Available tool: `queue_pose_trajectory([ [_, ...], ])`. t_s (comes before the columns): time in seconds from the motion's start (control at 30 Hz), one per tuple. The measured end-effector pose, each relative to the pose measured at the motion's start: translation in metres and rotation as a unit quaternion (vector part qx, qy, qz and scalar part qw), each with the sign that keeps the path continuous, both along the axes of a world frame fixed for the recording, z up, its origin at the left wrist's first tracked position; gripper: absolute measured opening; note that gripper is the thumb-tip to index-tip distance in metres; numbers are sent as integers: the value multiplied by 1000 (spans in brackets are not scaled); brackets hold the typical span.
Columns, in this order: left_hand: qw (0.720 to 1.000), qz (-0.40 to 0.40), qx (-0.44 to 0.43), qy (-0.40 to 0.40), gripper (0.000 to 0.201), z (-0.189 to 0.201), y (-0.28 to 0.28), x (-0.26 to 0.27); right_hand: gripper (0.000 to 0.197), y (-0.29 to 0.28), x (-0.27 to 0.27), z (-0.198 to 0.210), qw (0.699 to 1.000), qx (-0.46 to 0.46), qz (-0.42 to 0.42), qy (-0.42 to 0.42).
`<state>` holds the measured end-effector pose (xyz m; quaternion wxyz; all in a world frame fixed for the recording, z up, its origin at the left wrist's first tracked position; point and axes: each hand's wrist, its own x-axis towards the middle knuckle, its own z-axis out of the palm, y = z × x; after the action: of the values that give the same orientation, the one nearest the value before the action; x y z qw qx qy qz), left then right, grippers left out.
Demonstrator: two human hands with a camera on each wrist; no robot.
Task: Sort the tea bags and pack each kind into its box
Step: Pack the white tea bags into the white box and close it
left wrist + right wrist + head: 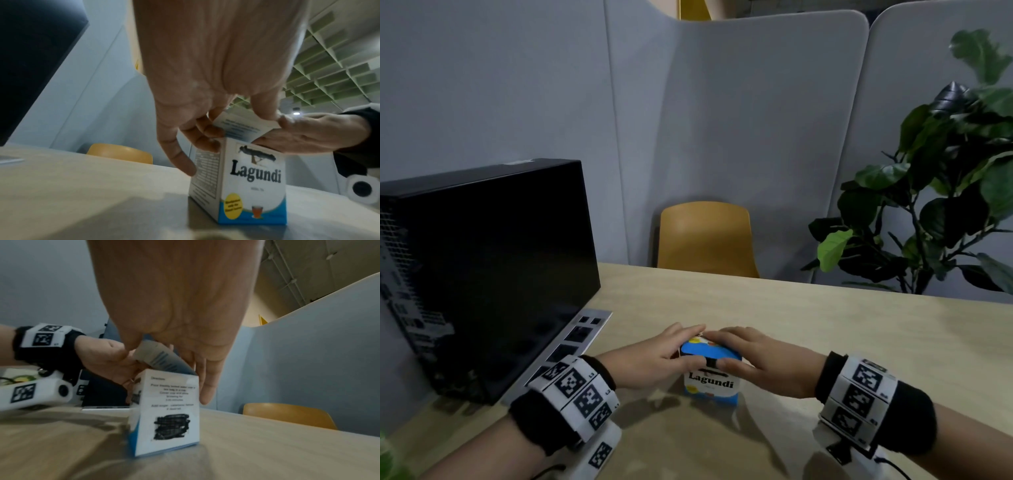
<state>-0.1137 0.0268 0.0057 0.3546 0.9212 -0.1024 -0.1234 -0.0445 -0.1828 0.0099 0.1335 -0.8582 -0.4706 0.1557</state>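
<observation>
A white and blue tea box marked Lagundi [710,383] stands upright on the table, near the front middle. Both hands are on its top. My left hand [681,344] holds it from the left, thumb at the front edge and fingers over the back. In the left wrist view this hand [205,129] pinches the raised lid flap [244,126], its lower fingers on the box's side [205,175]. My right hand [736,347] covers the top from the right. In the right wrist view its fingers [207,386] reach down the far side of the box [170,410]. No loose tea bags show.
A black computer case [493,267] stands on the left of the wooden table [825,325], with a printed marker sheet [571,342] beside it. A yellow chair [705,240] sits behind the table's far edge, and a leafy plant [945,188] at the right.
</observation>
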Motion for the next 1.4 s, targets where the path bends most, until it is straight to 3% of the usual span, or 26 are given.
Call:
queue_pose_trajectory([
  [0.27, 991, 8, 116, -63, 57, -3, -12, -3, 55, 4, -2, -6, 990, -40, 29, -129],
  [0.53, 986, 6, 156, -66, 57, -8, -11, 1, 55, 6, 0, -6, 986, -63, 40, -153],
  [0.8, 965, -22, 256, -53, 77, -21, -14, -3, 71, 4, -9, -17, 950, -143, 54, -273],
  [0.9, 965, -9, 259, -41, 82, -22, -17, -4, 77, 5, -8, -13, 965, -134, 35, -221],
  [1.03, 982, 27, 188, -7, 91, -16, -19, -10, 86, 8, -10, -6, 996, -34, -24, -80],
  [1.17, 988, 60, 141, -22, 82, -6, -13, -27, 85, 15, -13, -3, 997, -10, -42, -65],
  [1.3, 975, 142, 112, -130, 63, 6, 9, -55, 82, 31, -16, 1, 998, 0, -45, -44],
  [1.4, 934, 244, 86, -247, 33, 19, 40, -87, 79, 46, -25, 1, 999, 15, -44, -24],
])
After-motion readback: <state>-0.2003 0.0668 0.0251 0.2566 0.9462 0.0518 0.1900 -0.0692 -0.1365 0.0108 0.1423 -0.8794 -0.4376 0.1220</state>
